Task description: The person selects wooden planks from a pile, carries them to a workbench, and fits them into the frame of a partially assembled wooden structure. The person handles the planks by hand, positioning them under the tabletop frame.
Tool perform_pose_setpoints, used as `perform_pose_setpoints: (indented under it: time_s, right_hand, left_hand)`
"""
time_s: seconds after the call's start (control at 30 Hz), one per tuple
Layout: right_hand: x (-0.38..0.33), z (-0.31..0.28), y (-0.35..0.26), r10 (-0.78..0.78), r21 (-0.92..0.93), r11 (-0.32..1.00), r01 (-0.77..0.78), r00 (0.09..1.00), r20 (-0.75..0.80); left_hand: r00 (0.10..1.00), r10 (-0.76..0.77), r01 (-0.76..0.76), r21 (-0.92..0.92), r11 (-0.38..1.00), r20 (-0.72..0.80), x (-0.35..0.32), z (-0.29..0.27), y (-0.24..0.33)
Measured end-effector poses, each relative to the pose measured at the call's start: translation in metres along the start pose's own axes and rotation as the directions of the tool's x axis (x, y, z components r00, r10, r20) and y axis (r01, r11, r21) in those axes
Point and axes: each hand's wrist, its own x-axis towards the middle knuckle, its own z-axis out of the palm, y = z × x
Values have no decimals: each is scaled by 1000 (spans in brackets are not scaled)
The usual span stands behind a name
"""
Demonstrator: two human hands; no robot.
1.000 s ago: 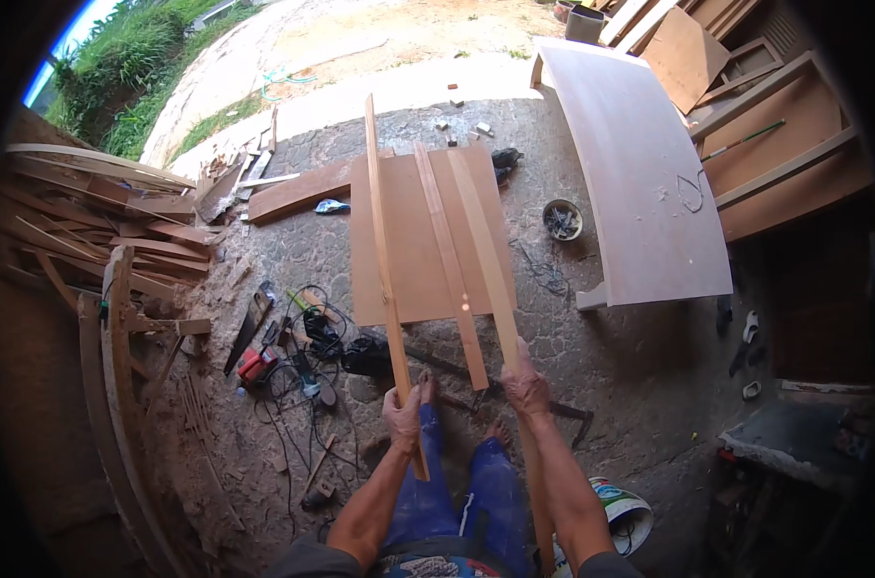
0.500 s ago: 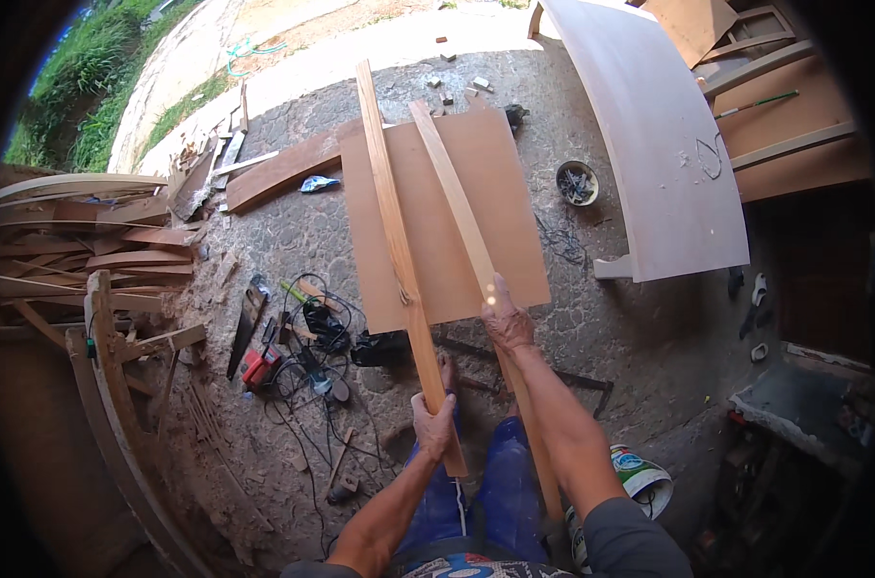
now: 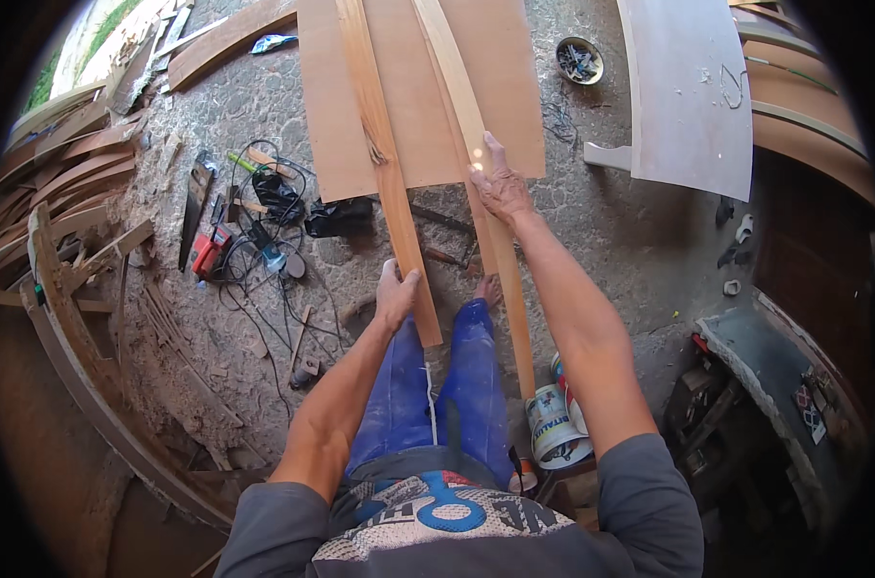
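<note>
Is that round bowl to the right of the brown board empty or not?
Not empty: the bowl holds a heap of small dark pieces, too small to identify.

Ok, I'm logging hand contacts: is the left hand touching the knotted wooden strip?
Touching. The head view shows it: the left hand grips the knotted wooden strip near its closer end, with no gap between them.
</note>
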Motion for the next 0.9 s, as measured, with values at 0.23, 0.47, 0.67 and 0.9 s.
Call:
perform_pose_setpoints:
  time_s: [0.23, 0.47, 0.67, 0.9]
  right_hand:
    - [-3, 6, 8, -8, -25, 1000, 7, 999, -32]
    - [-2, -2, -8, 80, -17, 997, -79, 995, 53]
    - [-2, 3, -2, 21, -44, 999, -21, 1000, 4]
    - [-1, 4, -3, 45, -4, 999, -45, 999, 16]
  left_hand:
    - [890, 455, -380, 498, 779, -34, -72, 19, 66]
    - [919, 385, -386, 377, 842, 81, -84, 44, 47]
    - [928, 366, -364, 375, 852, 69, -78, 29, 35]
    - [938, 345, -326, 396, 858, 26, -70, 12, 27]
